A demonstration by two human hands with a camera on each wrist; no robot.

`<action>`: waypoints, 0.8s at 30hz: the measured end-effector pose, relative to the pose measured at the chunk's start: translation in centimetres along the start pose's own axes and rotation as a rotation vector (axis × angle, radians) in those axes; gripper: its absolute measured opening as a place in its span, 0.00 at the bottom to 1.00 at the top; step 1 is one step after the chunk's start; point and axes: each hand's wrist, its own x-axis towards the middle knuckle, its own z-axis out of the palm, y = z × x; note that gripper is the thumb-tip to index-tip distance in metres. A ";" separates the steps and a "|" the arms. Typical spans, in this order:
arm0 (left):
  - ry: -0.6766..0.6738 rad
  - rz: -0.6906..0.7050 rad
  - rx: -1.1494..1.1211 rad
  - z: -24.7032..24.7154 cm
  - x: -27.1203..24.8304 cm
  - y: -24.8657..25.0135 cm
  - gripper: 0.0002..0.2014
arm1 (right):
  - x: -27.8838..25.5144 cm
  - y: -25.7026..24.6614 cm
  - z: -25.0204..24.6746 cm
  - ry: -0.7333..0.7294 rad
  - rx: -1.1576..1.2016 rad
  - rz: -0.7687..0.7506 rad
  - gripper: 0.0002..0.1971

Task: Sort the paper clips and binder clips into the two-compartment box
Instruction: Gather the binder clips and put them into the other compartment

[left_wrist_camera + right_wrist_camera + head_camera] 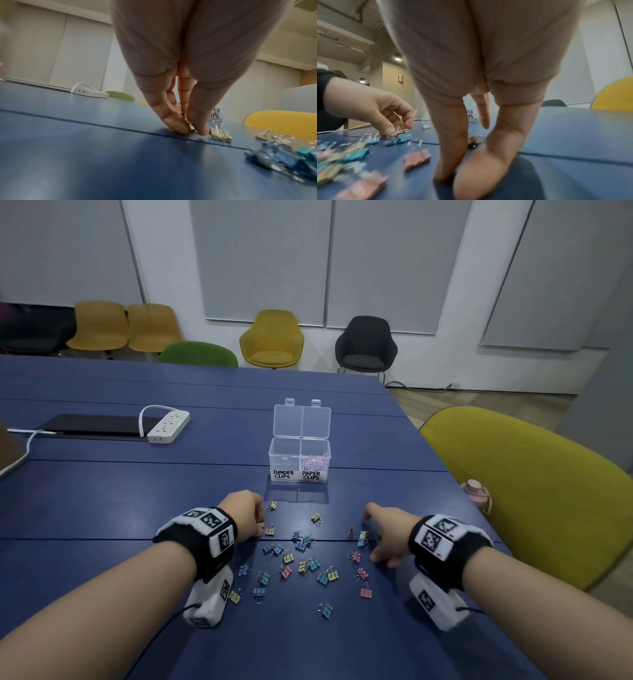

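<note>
Two-compartment box (300, 460) at centre of the surface (102, 501), paper clips (314, 463) in its right compartment, binder clips (301, 556) scattered before it, power strip (168, 426) far left, bottle (476, 494) at right edge, chairs (272, 338) behind.

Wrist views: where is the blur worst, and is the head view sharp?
Left wrist: blue clips at lower right smear; table shows glare. Right wrist: pink clips at lower left streak. Head: clips and box labels sharp, edges bowed.
</note>
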 end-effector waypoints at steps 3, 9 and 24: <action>-0.002 -0.041 -0.001 -0.2 0.7 0.9 0.27 | 1.3 -1.3 -0.6 -0.029 -0.047 -0.039 0.33; -0.166 0.017 0.027 -0.8 2.2 2.5 0.35 | 3.5 -3.3 -0.9 -0.084 -0.031 -0.077 0.21; -0.116 0.119 0.194 0.5 3.4 3.7 0.11 | 5.5 -4.4 -0.5 -0.126 -0.133 -0.069 0.10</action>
